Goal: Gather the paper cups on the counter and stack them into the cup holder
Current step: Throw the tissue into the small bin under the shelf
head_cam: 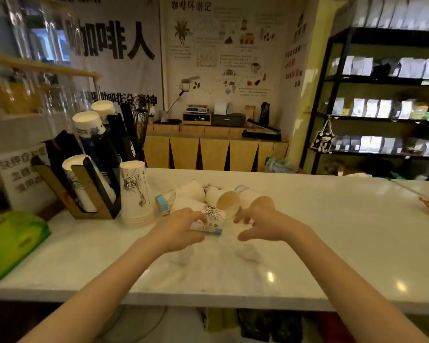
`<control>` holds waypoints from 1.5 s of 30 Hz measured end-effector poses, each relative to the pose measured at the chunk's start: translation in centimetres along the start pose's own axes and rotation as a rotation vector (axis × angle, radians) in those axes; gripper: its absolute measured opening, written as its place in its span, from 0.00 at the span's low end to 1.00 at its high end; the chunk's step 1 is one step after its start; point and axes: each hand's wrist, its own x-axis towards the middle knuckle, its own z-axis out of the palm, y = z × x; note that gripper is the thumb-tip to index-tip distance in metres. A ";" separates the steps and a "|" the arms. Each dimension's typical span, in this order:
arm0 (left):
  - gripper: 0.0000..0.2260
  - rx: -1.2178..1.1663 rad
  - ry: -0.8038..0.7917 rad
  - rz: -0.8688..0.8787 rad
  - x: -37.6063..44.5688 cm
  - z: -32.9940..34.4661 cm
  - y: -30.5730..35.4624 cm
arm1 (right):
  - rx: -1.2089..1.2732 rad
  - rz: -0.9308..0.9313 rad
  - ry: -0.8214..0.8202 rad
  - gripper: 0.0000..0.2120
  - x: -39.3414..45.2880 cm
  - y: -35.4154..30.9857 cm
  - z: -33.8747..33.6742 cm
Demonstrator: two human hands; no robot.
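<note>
Both hands reach over the white counter [307, 219] toward a loose pile of paper cups [208, 196] lying on their sides near its middle. The left hand [181, 229] is curled around one tipped cup with a blue-banded rim [207, 229], fingers wrapped over its top; the cup rests on the counter. The right hand [260, 224] is open, fingers spread and bent, holding nothing, just beside a brown-lined cup [227, 200] whose mouth faces the camera. Left of the pile, an inverted stack of printed cups [135, 191] stands upright on the counter. Just beside that stack, the cup holder [94, 191], a slanted black and wood rack, carries several rows of nested cups. A green packet [10, 241] lies at the counter's left edge. The frame is slightly blurred, so the exact count of loose cups cannot be told.
</note>
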 end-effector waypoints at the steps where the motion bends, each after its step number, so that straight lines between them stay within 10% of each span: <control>1: 0.17 0.033 -0.040 -0.015 -0.3 0.2 -0.2 | 0.023 0.025 -0.031 0.23 -0.2 0.1 0.5; 17: 0.11 -0.189 0.175 -0.082 -3.9 2.9 -4.1 | 0.305 -0.013 0.302 0.13 -1.6 -2.0 5.7; 30: 0.09 -0.460 0.306 -0.158 -13.9 3.5 -4.0 | 0.483 -0.190 0.112 0.12 -4.9 -8.8 10.2; 45: 0.12 -0.689 0.118 -0.670 -23.5 30.0 -12.5 | 0.540 0.158 -0.125 0.11 -6.3 -2.0 42.0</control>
